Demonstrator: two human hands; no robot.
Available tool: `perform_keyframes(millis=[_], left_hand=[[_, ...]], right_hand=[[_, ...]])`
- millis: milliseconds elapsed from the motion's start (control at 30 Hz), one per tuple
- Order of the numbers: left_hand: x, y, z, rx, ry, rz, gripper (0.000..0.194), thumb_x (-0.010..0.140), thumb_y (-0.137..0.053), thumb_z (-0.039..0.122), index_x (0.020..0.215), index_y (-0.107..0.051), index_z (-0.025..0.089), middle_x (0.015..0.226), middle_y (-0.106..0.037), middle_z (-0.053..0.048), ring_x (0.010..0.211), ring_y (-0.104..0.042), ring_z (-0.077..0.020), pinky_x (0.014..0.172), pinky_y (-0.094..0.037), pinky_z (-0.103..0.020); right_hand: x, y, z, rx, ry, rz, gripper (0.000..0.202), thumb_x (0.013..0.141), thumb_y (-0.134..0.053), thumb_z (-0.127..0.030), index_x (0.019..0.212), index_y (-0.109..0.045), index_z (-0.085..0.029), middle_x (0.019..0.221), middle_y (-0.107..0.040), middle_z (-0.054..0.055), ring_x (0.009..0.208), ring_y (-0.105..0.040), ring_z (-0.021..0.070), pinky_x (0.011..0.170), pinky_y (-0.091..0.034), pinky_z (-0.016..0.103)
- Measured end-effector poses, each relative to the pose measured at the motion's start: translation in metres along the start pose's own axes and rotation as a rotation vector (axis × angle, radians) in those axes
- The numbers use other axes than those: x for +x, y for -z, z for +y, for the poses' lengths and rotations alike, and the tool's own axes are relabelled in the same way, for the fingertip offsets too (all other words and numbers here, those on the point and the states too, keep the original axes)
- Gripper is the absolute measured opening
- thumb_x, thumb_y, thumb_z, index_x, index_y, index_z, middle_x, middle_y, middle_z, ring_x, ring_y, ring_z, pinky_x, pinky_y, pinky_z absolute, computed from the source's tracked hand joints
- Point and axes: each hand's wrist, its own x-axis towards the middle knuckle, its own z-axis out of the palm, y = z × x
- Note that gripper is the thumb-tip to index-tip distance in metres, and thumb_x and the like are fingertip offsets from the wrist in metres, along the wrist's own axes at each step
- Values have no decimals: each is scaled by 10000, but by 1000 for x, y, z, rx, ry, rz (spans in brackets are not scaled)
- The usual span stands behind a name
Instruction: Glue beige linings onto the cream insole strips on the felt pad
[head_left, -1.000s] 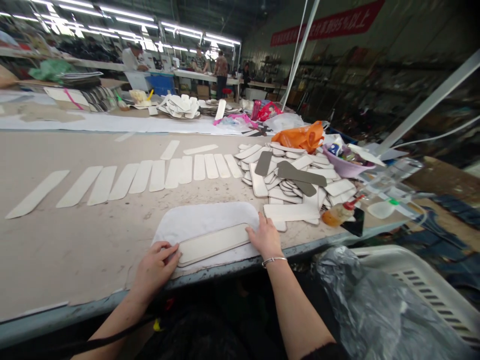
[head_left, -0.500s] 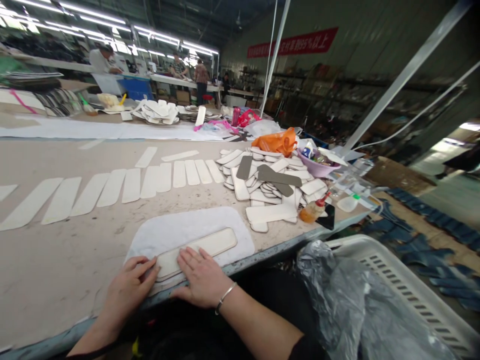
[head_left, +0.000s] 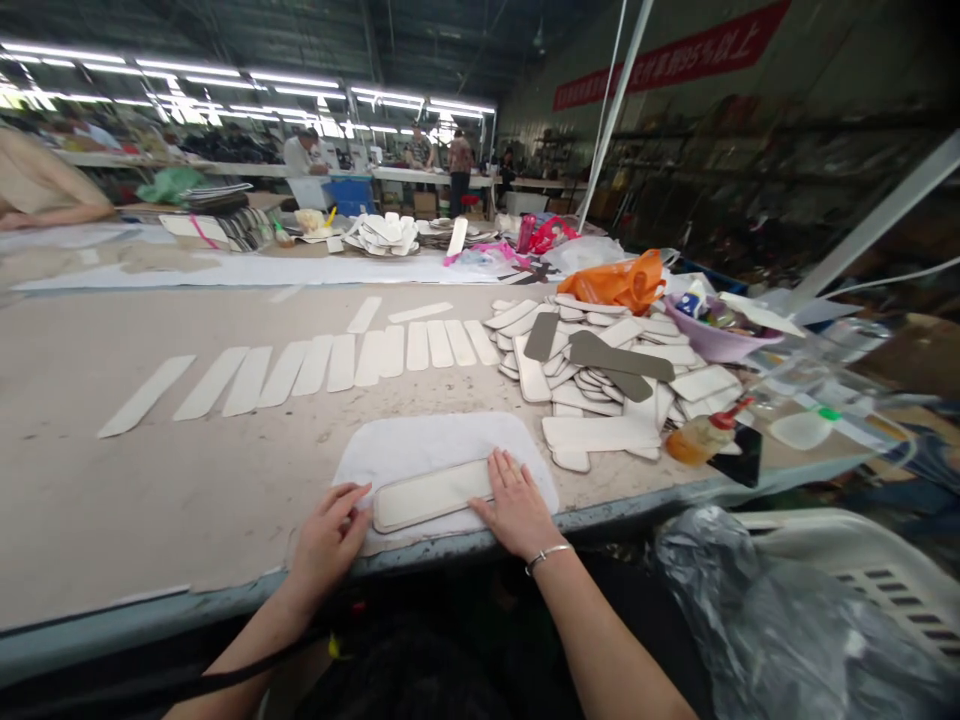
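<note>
A long cream panel with rounded corners and a dark edge lies slightly slanted on a white cloth near the table's front edge. My right hand, with a bangle at its wrist, rests flat over the panel's right end, fingers stretched out and covering that end. Just off the left end is my left hand, its fingers loosely bent, thumb apart, with nothing in it. Beyond the cloth, several similar cream strips lie in a slanting row.
To the right is a heap of cream panels with grey pieces on top. Near it are a red-tipped glue bottle, an orange bag and a purple basin. A plastic-lined white basket stands below the table edge. Other people work farther back.
My right hand has moved from the panel's middle to its right end. My left fingers have come away from its left end. The view has turned left.
</note>
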Motion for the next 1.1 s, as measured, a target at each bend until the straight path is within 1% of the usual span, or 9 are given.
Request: perform_keyframes(millis=[133, 233, 367, 500, 667, 733, 833, 933, 1100], left_hand=[[-10, 3, 8, -2, -275, -76, 250, 871, -480, 271, 1014, -670, 194, 1063, -645, -92, 989, -603, -183, 893, -502, -317], [-11, 0, 11, 78, -374, -137, 234, 874, -484, 240, 990, -683, 201, 1032, -676, -76, 933, -614, -181, 855, -514, -327], [-15, -2, 12, 157, -384, -109, 222, 863, -508, 232, 985, -688, 190, 1008, -699, -70, 865, -629, -182, 812, -523, -336], [-21, 8, 8, 86, -364, -174, 232, 860, -512, 283, 981, -698, 214, 1028, -706, -63, 866, -648, -181, 800, -536, -325], [5, 21, -2, -6, -257, -135, 292, 866, -481, 393, 966, -697, 223, 1033, -705, -43, 946, -651, -186, 874, -518, -309], [23, 15, 0, 34, -280, -141, 397, 874, -458, 411, 1165, -609, 188, 1230, -611, -75, 1120, -571, -215, 984, -449, -342], [38, -8, 8, 162, -427, -292, 605, 875, -431, 455, 1380, -370, 129, 1436, -383, -127, 1322, -351, -271, 1068, -342, -420], [35, -30, 12, 272, -559, -396, 685, 867, -408, 519, 1424, -274, 144, 1468, -315, -131, 1358, -273, -290, 1080, -293, -461], [22, -42, 5, 376, -640, -369, 720, 866, -377, 558, 1441, -220, 155, 1481, -284, -122, 1363, -265, -277, 1091, -243, -443]], right_hand=[[0, 0, 1, -7, 8, 2, 781, 896, -289, -610, 1447, -199, -64, 1511, -115, 120, 1395, -84, 243, 1124, -83, 425], [0, 3, 1, -17, -2, -13, 795, 893, -277, -619, 1447, -187, -56, 1513, -101, 119, 1395, -81, 244, 1125, -85, 423], [0, 5, 0, -20, -2, -27, 801, 891, -261, -626, 1449, -180, -57, 1513, -99, 116, 1397, -71, 241, 1126, -75, 418], [0, 5, 0, -2, -1, -29, 803, 888, -267, -630, 1450, -183, -63, 1514, -99, 109, 1397, -70, 240, 1126, -71, 420], [-1, 6, 0, 18, 3, -24, 806, 887, -265, -635, 1453, -174, -69, 1516, -94, 104, 1398, -60, 230, 1126, -63, 416], [-1, 6, 0, 20, 1, -21, 804, 887, -266, -636, 1453, -176, -72, 1516, -94, 106, 1398, -62, 233, 1126, -59, 419], [-1, 5, 0, 29, -2, -13, 799, 890, -265, -632, 1454, -177, -74, 1515, -96, 109, 1397, -66, 237, 1124, -64, 421], [0, 5, 3, 47, 7, -17, 798, 892, -270, -628, 1455, -165, -73, 1513, -108, 111, 1397, -67, 235, 1124, -71, 425], [-2, 15, -10, 57, -26, 21, 800, 886, -298, -633, 1450, -188, -76, 1510, -128, 127, 1397, -50, 257, 1116, -35, 494]])
